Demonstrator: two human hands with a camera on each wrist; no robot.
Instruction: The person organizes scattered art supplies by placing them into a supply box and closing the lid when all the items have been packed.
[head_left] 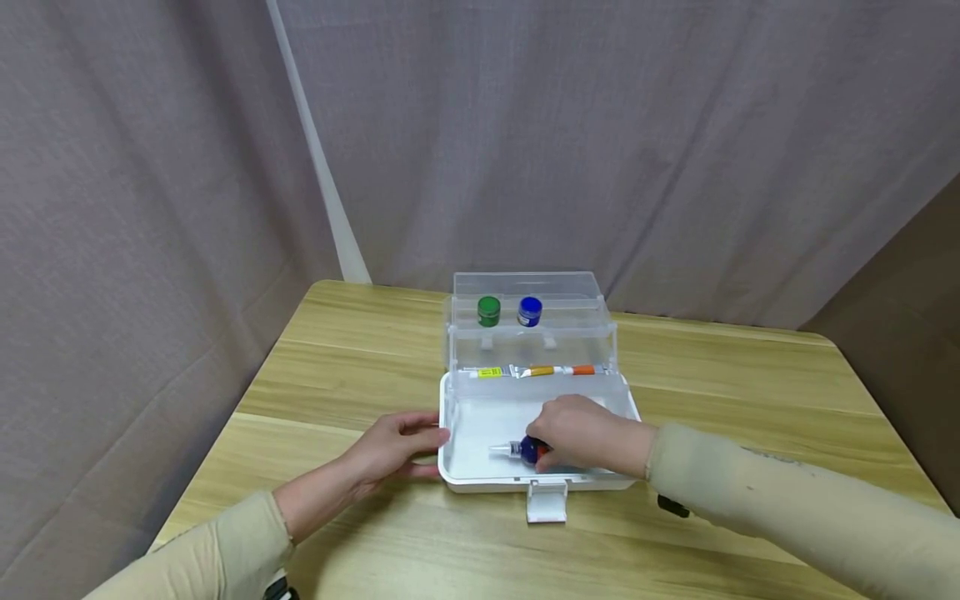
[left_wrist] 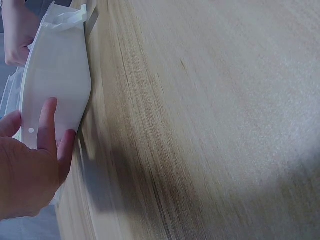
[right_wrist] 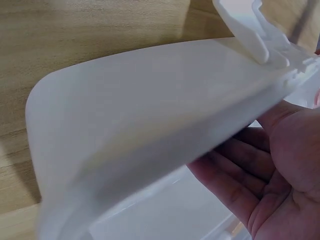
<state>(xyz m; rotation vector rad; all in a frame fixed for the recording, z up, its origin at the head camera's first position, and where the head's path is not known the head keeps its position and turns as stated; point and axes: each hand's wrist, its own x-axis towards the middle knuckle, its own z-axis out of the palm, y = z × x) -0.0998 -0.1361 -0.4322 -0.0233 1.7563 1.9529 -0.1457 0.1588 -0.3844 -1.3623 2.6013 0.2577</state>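
A white storage box (head_left: 480,417) stands with its lid raised and stepped clear trays behind its base. My left hand (head_left: 393,446) rests against the box's left side, thumb at the rim. Its spread fingers (left_wrist: 47,122) lie along the outer wall. Inside the base, my right hand (head_left: 573,429) grips a dark blue bottle (head_left: 531,450) with a red patch. The bottle lies level, its pale tapered nozzle pointing left. In the right wrist view, the right hand (right_wrist: 255,175) reaches over the front wall, which hides its fingertips.
A green-lidded jar (head_left: 489,312) and a blue-lidded jar (head_left: 529,312) stand in the upper tray. Yellow, ochre and orange tubes (head_left: 540,371) line the lower tray. A white latch (head_left: 547,502) hangs at the box front. Grey curtains (head_left: 495,150) rise behind the wooden table (head_left: 360,333).
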